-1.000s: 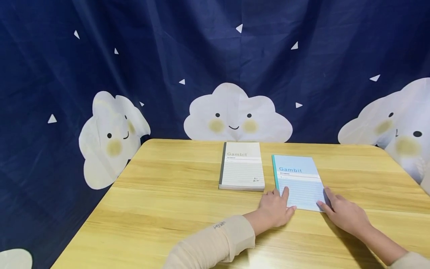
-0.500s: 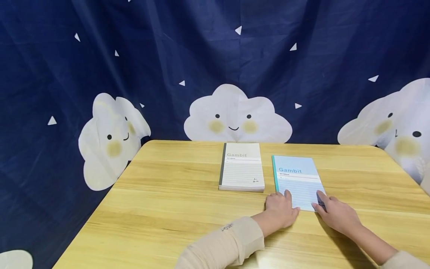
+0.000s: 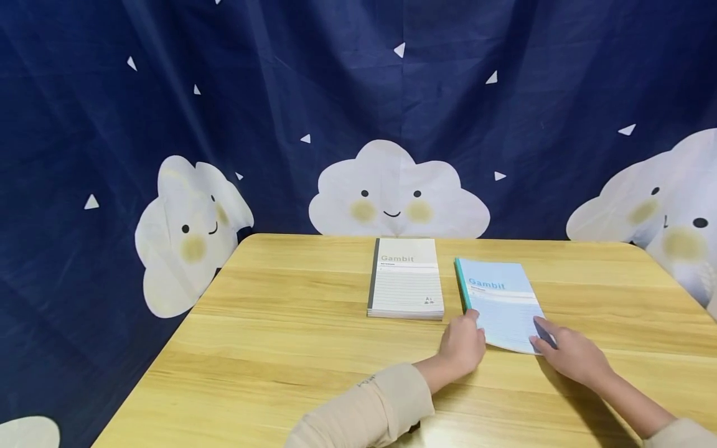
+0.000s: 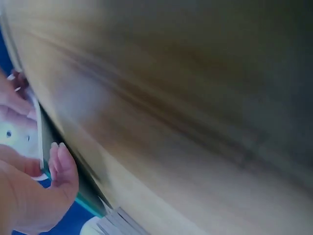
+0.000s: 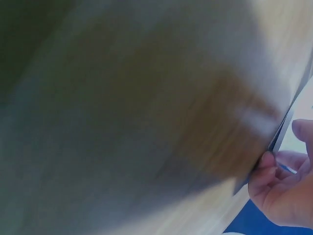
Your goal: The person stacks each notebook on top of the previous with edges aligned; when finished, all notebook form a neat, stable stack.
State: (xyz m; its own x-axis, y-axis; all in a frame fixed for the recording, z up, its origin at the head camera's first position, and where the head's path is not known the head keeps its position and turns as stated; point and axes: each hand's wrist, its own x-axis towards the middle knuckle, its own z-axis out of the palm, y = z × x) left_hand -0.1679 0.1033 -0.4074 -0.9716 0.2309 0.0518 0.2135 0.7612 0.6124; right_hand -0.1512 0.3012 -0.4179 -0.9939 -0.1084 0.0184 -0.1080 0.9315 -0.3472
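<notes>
A light-blue notebook (image 3: 501, 305) with a teal spine lies right of centre in the head view, its near left part slightly raised off the table. My left hand (image 3: 463, 343) grips its spine side; in the left wrist view the fingertips (image 4: 61, 152) are under the book and the thumb lies on the cover. At the opposite edge, my right hand (image 3: 572, 353) holds the near right corner, thumb above. The right wrist view shows that hand's fingers (image 5: 266, 178) curled below the edge. The undersides of the fingers are partly hidden in the head view.
A stack of white notebooks (image 3: 407, 280) with a dark spine sits just left of the blue one. Both lie on a wooden table (image 3: 269, 348). Behind it hangs a navy curtain (image 3: 269, 93) with cloud prints.
My left hand has gone from resting at the notebook's near left corner to gripping its spine, lifting that side a little. My right hand shifted slightly left, then back right.
</notes>
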